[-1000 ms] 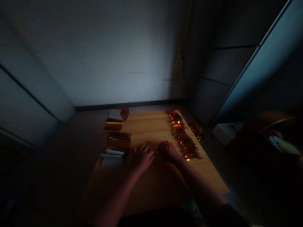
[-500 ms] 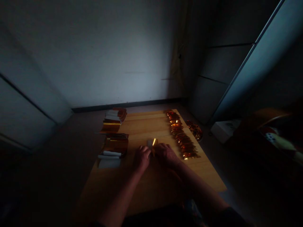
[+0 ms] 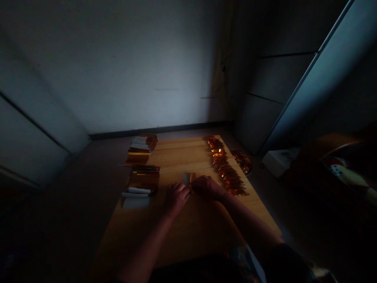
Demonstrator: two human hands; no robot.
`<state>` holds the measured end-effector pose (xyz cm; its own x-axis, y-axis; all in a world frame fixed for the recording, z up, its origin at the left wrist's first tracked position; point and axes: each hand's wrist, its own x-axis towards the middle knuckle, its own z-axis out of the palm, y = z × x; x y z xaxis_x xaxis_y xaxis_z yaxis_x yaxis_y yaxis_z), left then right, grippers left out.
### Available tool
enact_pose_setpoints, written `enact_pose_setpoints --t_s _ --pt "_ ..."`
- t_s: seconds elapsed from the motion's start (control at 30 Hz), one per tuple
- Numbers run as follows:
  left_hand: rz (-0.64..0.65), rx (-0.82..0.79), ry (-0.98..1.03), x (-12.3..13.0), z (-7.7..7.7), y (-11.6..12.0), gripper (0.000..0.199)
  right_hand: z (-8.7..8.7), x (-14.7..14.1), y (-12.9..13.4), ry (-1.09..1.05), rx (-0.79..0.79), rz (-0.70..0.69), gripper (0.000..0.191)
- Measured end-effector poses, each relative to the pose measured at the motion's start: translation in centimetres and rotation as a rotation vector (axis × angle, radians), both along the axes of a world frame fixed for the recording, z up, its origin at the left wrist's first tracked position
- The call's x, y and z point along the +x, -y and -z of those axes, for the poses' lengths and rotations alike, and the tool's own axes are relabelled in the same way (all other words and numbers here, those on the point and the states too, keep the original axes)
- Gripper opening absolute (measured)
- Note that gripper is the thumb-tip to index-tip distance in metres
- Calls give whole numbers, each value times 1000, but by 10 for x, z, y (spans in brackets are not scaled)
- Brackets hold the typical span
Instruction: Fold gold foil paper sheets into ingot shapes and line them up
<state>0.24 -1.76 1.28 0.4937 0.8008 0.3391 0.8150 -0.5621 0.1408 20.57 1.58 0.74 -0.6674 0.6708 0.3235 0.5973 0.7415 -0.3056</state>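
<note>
A small sheet of gold foil paper point(image 3: 192, 178), partly folded and with a pale grey area at its left, lies at the middle of the wooden table point(image 3: 176, 157). My left hand point(image 3: 177, 195) rests on the tabletop, its bent fingers pressing the near left edge of the paper. From the other side my right hand point(image 3: 207, 186) is curled with its fingers pinched on the paper's right edge. The fingertips of both hands almost meet and hide the near part of the sheet. Dim light blurs the fold's exact shape.
Stacks of gold and white paper sheets point(image 3: 144, 180) line the table's left edge. A long row of folded shiny foil pieces point(image 3: 225, 167) runs along the right edge. Beyond it, on the floor, sits a container of more foil pieces point(image 3: 243, 162), near a white box point(image 3: 278, 162).
My right hand has turned and closed more tightly over the paper, and its wrist has risen slightly. The bright glint on the foil has faded. My left hand has barely moved.
</note>
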Motion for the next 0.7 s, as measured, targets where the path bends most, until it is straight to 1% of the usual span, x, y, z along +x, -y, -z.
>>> enact_pose_setpoints --t_s 0.17,0.27,0.37,0.47,0.57,0.7 --pt "13 87 -77 1 0 1 12 6 4 -4 -56 -25 -35 15" --pt "7 116 -79 1 1 0 16 9 5 -8 -76 -32 -59 17" --pt "-7 133 -52 3 0 -1 19 13 4 -9 -76 -20 -42 19" --pt "-7 123 -25 3 -3 0 18 18 5 -8 -68 1 -21 18" --pt "-3 100 3 3 -5 4 10 22 6 -8 -72 13 -3 18" --pt "-15 93 12 4 -5 8 12 24 5 -8 -106 1 20 16"
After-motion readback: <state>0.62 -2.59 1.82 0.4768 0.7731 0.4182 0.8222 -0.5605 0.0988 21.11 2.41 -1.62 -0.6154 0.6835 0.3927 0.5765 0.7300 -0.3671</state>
